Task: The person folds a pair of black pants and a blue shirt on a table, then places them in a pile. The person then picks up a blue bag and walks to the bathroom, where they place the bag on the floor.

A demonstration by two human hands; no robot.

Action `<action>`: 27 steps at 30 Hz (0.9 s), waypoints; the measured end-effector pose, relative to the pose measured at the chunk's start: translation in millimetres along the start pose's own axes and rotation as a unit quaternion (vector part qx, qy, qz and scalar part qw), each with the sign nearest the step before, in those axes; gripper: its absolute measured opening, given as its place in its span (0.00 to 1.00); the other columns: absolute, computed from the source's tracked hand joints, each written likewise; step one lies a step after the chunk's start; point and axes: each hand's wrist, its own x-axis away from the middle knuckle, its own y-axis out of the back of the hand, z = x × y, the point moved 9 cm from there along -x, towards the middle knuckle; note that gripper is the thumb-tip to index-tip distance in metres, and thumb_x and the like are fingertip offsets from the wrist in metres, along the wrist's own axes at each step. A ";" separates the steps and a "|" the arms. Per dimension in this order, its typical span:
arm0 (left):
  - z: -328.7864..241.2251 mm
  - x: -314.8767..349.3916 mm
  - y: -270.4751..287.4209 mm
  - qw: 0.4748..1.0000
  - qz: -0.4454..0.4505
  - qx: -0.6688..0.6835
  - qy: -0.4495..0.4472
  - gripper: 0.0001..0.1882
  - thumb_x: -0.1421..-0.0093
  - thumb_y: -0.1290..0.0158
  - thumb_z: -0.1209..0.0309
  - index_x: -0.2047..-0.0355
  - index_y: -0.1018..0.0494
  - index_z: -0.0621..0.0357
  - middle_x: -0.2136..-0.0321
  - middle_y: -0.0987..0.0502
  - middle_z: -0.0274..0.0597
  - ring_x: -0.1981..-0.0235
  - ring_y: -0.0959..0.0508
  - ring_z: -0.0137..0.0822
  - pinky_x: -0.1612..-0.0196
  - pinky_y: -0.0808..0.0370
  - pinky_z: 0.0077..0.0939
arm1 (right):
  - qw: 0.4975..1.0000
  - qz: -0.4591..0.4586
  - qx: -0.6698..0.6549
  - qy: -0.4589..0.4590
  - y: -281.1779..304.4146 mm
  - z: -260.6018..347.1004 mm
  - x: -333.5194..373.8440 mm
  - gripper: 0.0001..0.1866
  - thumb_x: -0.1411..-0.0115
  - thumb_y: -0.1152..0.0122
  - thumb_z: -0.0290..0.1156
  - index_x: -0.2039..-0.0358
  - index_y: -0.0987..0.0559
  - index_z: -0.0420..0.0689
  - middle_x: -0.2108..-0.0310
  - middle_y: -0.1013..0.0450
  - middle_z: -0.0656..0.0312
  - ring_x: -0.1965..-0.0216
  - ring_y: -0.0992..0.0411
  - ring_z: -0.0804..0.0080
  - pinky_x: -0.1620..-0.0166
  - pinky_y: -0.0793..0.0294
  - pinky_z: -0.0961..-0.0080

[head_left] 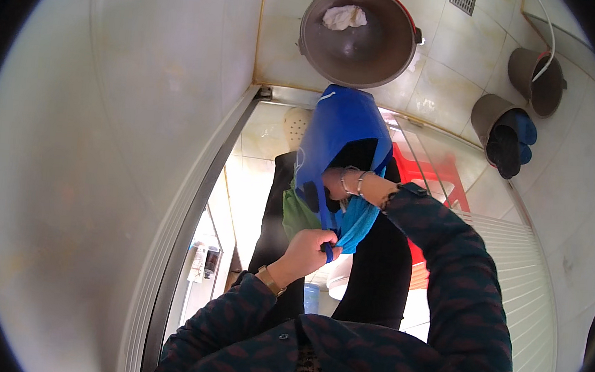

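Observation:
A blue bag [348, 113] rests in front of my legs, its opening toward me. My left hand [306, 251] is closed around the blue strap at its near edge. Past the bag's rim reaches my right hand [340, 182]. Its fingers are hidden inside, so what they hold, if anything, cannot be seen. A bright blue cloth [359, 222] hangs from the opening, below my right wrist. Beside the bag on the left is a green cloth or bag [298, 214], partly covered.
Beyond the bag stands a large grey-brown bucket [385, 53] with a white cloth [344, 17] inside. Two smaller buckets lie tilted at right, one [486, 113] holding dark and blue items. A red plastic stool [411, 168] is behind the glass panel; a door track [189, 226] runs along my left.

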 end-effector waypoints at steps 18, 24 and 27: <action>-14.4 1.7 -7.4 0.994 0.013 -0.075 -0.080 0.08 0.48 0.40 0.68 0.74 0.25 0.58 0.79 0.25 0.48 0.76 0.24 0.51 0.74 0.29 0.40 | 0.987 0.110 0.044 -0.107 -54.3 -11.6 7.1 0.16 0.48 0.36 0.37 0.58 0.16 0.47 0.57 0.21 0.53 0.54 0.23 0.54 0.54 0.22 0.59; -7.6 2.3 -14.9 0.990 0.016 -0.111 -0.091 0.09 0.46 0.38 0.69 0.72 0.25 0.61 0.79 0.25 0.48 0.77 0.23 0.46 0.74 0.29 0.34 | 0.989 -0.028 0.050 -0.138 -67.4 -13.5 18.2 0.16 0.48 0.36 0.36 0.58 0.17 0.47 0.58 0.21 0.53 0.55 0.23 0.54 0.54 0.23 0.59; -4.3 1.5 -15.5 0.989 0.004 -0.114 -0.098 0.09 0.46 0.38 0.68 0.72 0.25 0.60 0.78 0.24 0.48 0.77 0.23 0.48 0.74 0.29 0.35 | 0.980 -0.082 0.065 -0.167 -61.4 -15.6 14.8 0.16 0.49 0.37 0.35 0.58 0.17 0.48 0.58 0.21 0.53 0.55 0.23 0.54 0.54 0.23 0.59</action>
